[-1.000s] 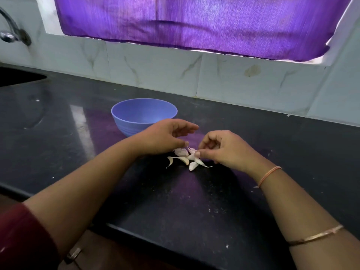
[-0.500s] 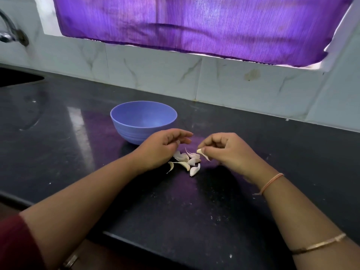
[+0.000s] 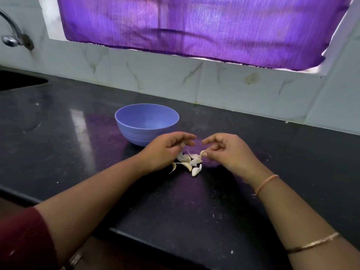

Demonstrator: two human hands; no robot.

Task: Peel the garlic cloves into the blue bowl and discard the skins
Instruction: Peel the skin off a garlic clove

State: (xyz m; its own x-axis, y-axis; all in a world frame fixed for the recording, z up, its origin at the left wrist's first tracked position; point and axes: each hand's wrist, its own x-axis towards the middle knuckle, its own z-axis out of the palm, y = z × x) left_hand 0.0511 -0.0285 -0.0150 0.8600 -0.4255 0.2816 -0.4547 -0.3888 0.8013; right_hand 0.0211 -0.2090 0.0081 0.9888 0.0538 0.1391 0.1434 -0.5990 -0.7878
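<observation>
A glossy black stone countertop fills the lower two thirds of the view, dusted with pale specks towards 5 o'clock. Above it at 12 o'clock hangs a purple fabric curtain with daylight showing along its lower hem. A white marble-patterned tile wall lies between the curtain and the counter. A dark sink basin cuts into the counter at 9 o'clock, with a curved chrome tap on the wall above it at 10 o'clock.

Two bare forearms reach in from 7 and 5 o'clock, the left one coming out of a dark red sleeve. The round blue plastic bowl stands upright near the middle of the counter, at 11 o'clock from the hands, its near wall partly hidden by the left hand.

The left hand hovers over the left side of the garlic with its fingers loosely curled. Whether it grips anything cannot be told. The right hand is at 3 o'clock from it, close but not touching, with thumb and fingertip pinched on one pale garlic clove lifted just above the rest.

The small heap of unpeeled white garlic cloves lies on the counter between and just below the two hands, at 5 o'clock from the bowl and clear of it.

The right forearm wears a thin gold metal bangle and the right wrist an orange thread band.
</observation>
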